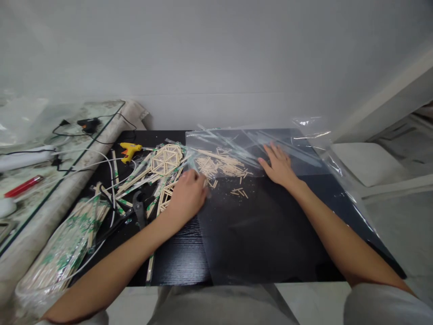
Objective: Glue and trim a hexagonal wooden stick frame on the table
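My left hand (189, 194) is closed at the left edge of a clear plastic sheet (257, 234) on the black table; what its fingers hold, if anything, is hidden. Spread flat on the sheet's far part is my right hand (278, 166). Between the hands lies a pile of short cut wooden sticks (221, 164), with a few loose pieces (240, 193) nearer me. Left of the pile, a lattice of wooden triangles (165, 159) rests on wrapped sticks, and a second lattice (164, 198) is partly behind my left hand.
At the left are a yellow glue gun (130, 151), a dark cutter (138, 208), white cables and a plastic bag of wrapped sticks (64, 243). A glass-topped surface (67, 164) holds a red tool (24, 186). A white chair (368, 163) stands at the right.
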`<state>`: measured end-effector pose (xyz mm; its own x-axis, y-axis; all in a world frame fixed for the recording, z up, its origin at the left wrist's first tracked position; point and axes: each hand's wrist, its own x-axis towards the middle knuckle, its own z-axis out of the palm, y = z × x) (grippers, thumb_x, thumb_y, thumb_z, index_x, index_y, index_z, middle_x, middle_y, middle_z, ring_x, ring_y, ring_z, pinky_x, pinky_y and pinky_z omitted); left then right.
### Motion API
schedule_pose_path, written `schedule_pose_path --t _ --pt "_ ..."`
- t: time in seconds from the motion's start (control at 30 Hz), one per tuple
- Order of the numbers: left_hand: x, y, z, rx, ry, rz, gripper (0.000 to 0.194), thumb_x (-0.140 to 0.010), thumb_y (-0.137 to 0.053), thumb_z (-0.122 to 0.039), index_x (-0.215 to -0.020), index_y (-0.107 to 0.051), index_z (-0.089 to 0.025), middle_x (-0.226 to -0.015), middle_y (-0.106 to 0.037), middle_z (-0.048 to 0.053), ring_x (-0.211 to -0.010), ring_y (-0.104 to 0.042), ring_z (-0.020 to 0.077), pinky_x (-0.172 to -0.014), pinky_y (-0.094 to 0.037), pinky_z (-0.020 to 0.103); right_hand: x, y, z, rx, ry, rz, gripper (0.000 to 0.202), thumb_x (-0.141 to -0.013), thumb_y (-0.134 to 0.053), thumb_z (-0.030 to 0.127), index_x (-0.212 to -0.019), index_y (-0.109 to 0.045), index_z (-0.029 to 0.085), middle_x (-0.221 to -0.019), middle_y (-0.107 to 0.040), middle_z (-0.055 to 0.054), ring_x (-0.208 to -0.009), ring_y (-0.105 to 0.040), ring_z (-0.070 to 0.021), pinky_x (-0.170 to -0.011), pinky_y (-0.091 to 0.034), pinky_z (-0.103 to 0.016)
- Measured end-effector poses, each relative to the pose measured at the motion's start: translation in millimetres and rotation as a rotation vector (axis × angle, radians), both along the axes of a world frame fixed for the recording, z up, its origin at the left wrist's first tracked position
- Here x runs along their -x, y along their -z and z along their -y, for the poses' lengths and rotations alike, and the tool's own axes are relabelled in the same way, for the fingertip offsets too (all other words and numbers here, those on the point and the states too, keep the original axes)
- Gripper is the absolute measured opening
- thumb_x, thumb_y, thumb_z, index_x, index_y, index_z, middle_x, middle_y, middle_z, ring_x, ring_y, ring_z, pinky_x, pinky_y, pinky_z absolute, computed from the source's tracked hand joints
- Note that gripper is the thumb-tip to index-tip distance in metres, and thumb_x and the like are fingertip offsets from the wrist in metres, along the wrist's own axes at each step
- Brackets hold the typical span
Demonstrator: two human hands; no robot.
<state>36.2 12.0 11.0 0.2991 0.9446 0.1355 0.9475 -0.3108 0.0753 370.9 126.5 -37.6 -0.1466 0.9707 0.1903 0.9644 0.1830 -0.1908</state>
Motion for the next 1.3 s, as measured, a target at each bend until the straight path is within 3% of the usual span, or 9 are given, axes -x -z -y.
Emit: schedule_pose_path --t 0.07,0.17,0.3,0.47,0.6,0.73,0.93,1.3 --pt "-12.6 3.1 20.2 -0.006 0.144 0.030 0.030 -0.098 -0.059 -0.028 -0.125 -0.068 -0.017 -0.129 -0.063 0.017 -0.118 -0.061 0.0335 -0.102 -0.050 0.048 6.9 -4.8 -11.8 -0.008 0.033 0.026 0.071 -0.105 -0.029 0.057 -0.164 -0.032 0.018 -0.174 -0.022 -0.014 -0.160 -0.018 -0.0416 -0.123 -0.026 -0.067" --pt "-28.0 14.1 51.0 0.033 0.284 0.064 0.049 -0.098 -0.064 -0.041 -0.141 -0.060 -0.018 -0.152 -0.054 0.017 -0.139 -0.051 0.0354 -0.116 -0.042 0.054 14.8 -5.1 -28.2 -0.021 0.057 0.060 0.072 -0.105 -0.027 0.056 -0.165 -0.030 0.017 -0.175 -0.018 -0.014 -0.161 -0.015 -0.0414 -0.124 -0.024 -0.066" --pt "-36.7 33.5 77.0 0.120 0.344 0.062 0.071 -0.098 -0.055 -0.063 -0.154 -0.049 -0.020 -0.164 -0.043 0.016 -0.151 -0.040 0.0369 -0.123 -0.034 0.056 18.4 8.1 -46.8 0.075 0.066 0.034 0.073 -0.105 -0.027 0.057 -0.165 -0.032 0.017 -0.175 -0.020 -0.015 -0.160 -0.015 -0.0433 -0.124 -0.022 -0.069" --pt "-37.6 49.8 84.5 0.162 0.334 0.058 0.080 -0.098 -0.048 -0.069 -0.161 -0.039 -0.020 -0.169 -0.035 0.016 -0.156 -0.033 0.0363 -0.125 -0.031 0.056 17.8 21.1 -56.9 0.138 0.038 0.002 0.070 -0.104 -0.027 0.056 -0.162 -0.039 0.017 -0.171 -0.030 -0.017 -0.156 -0.030 -0.0419 -0.123 -0.025 -0.067" --pt "-38.2 55.3 84.2 0.151 0.317 0.074 0.080 -0.099 -0.047 -0.068 -0.162 -0.035 -0.021 -0.170 -0.031 0.015 -0.157 -0.030 0.0356 -0.126 -0.029 0.055 24.4 16.1 -41.1 0.088 -0.006 -0.003 0.069 -0.105 -0.026 0.054 -0.162 -0.039 0.016 -0.171 -0.030 -0.017 -0.159 -0.025 -0.0388 -0.126 -0.024 -0.063" --pt "-38.5 57.4 80.6 0.151 0.327 0.088 0.079 -0.100 -0.045 -0.068 -0.162 -0.036 -0.020 -0.171 -0.030 0.016 -0.158 -0.028 0.0355 -0.127 -0.026 0.055 39.7 11.4 -1.4 0.013 -0.143 -0.011 0.068 -0.106 -0.027 0.057 -0.160 -0.043 0.019 -0.170 -0.033 -0.016 -0.159 -0.025 -0.0390 -0.126 -0.022 -0.065" --pt "-35.1 57.9 72.9 0.122 0.330 0.088 0.076 -0.102 -0.045 -0.063 -0.162 -0.037 -0.017 -0.170 -0.030 0.018 -0.159 -0.026 0.0357 -0.128 -0.024 0.055 59.3 17.9 49.9 0.102 -0.279 0.037 0.064 -0.107 -0.028 0.056 -0.161 -0.041 0.024 -0.172 -0.030 -0.014 -0.160 -0.023 -0.0388 -0.124 -0.026 -0.065" --pt "-32.7 59.5 67.7 0.142 0.345 0.095 0.073 -0.102 -0.050 -0.058 -0.160 -0.037 -0.015 -0.170 -0.031 0.020 -0.160 -0.024 0.0351 -0.128 -0.025 0.055 66.5 22.8 53.0 0.089 -0.255 0.039 0.060 -0.108 -0.035 0.047 -0.161 -0.042 0.020 -0.172 -0.030 -0.015 -0.159 -0.025 -0.0375 -0.127 -0.023 -0.061"
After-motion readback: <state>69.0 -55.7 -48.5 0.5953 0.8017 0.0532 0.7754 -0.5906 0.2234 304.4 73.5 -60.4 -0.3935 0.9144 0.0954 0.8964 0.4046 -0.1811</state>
